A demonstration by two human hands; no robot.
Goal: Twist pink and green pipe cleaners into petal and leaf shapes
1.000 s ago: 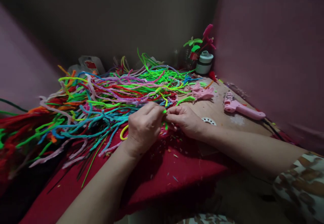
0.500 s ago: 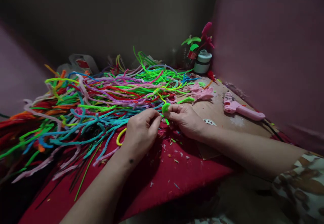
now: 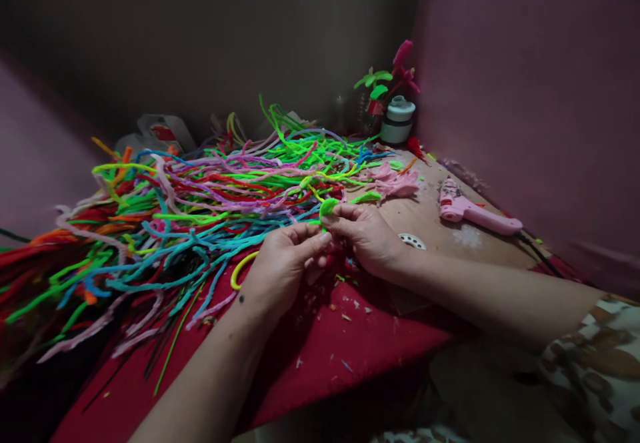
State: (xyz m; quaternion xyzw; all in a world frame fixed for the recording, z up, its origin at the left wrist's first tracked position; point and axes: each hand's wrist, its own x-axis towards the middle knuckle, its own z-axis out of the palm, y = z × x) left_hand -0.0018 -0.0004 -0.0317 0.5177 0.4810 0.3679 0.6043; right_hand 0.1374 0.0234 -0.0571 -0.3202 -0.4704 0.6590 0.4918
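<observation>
A small bright green pipe cleaner piece [image 3: 328,207], bent into a rounded leaf-like shape, is up between my two hands. My right hand [image 3: 374,237] pinches its right side between thumb and fingers. My left hand [image 3: 285,263] is closed at the lower end of the same piece, thumb and forefinger pressed together there; the fingertips hide that end. Just behind the hands lies a big loose heap of coloured pipe cleaners [image 3: 220,183]. Another green leaf shape [image 3: 366,197] lies beyond my right hand, beside a pink fuzzy flower [image 3: 394,180].
A pink glue gun [image 3: 480,217] with a black cord rests on the brown board [image 3: 435,196] at right. A white disc with holes [image 3: 413,241] lies by my right wrist. Scraps dot the red cloth [image 3: 360,356]. A white bottle [image 3: 399,121] and fuzzy flowers [image 3: 373,79] stand in the back corner.
My left thumb has moved up and right across the green piece's lower end, covering the tail that hung there. My right hand keeps its pinch. The whole view has shifted slightly.
</observation>
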